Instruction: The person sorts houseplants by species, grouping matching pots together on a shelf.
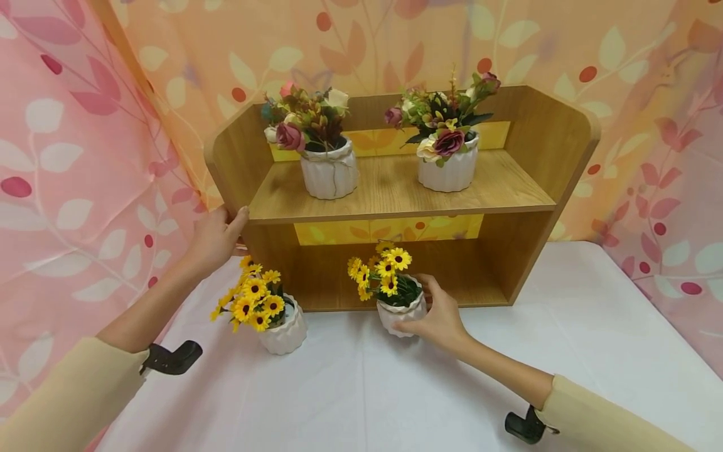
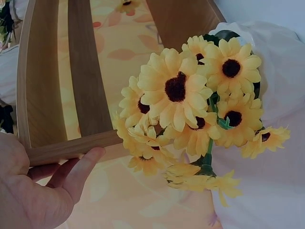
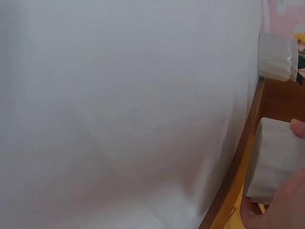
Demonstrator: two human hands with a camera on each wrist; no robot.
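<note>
My right hand (image 1: 443,320) grips a white ceramic pot of yellow daisy-like flowers (image 1: 390,270) at the front edge of the lower shelf. In the right wrist view, fingers wrap the white pot (image 3: 274,160) from both sides, just over the wooden edge. My left hand (image 1: 213,242) holds the left side panel of the wooden shelf (image 1: 395,204); the left wrist view shows its fingers (image 2: 78,174) against the panel's outer face. Below that hand, a second pot of yellow flowers (image 1: 285,336) rests on the white cloth, leaning its blooms leftward.
Two white pots of mixed artificial roses stand on the upper shelf, one at left (image 1: 330,172) and one at right (image 1: 449,169). A white cloth (image 1: 361,402) covers the table. Patterned curtains (image 1: 621,75) hang behind and beside the shelf.
</note>
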